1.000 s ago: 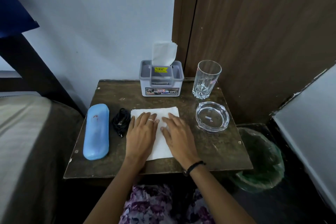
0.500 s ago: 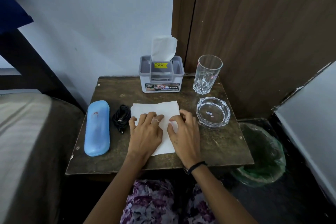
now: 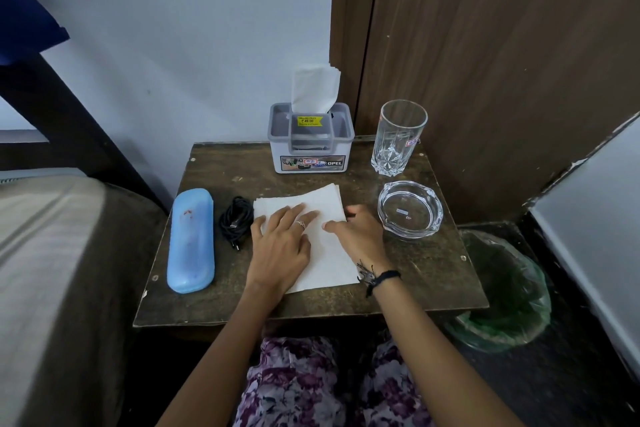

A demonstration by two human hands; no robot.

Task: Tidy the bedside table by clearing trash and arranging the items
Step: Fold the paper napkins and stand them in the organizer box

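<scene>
**Both hands flat on the tissue at the middle of the bedside table**

Pressing down on a white tissue sheet (image 3: 323, 253), the left hand (image 3: 282, 243) lies palm-down with its fingers spread across the sheet's left half, a ring on one finger. The right hand (image 3: 360, 236) rests on the sheet's right edge, fingers loosely curled toward the far corner — neither hand is closed around anything, though whether the right fingertips pinch the paper's edge cannot be told. A dark band sits on the right wrist.

The sheet lies in the centre of the dark wooden bedside table (image 3: 433, 274), its far right corner slightly layered as if folded. Just left of it is a coiled black cable (image 3: 237, 220), and left of that a blue case (image 3: 191, 239) lies lengthwise near the table's left edge.

At the back stands a grey-and-white tissue box (image 3: 311, 144) with a tissue sticking up from its slot and a yellow price sticker on top. To its right an empty drinking glass (image 3: 398, 137) stands upright; in front of the glass sits a clear glass ashtray (image 3: 410, 210), just beside the right hand but apart from it.

On the floor to the right of the table is a bin lined with a green bag (image 3: 505, 291).
</scene>
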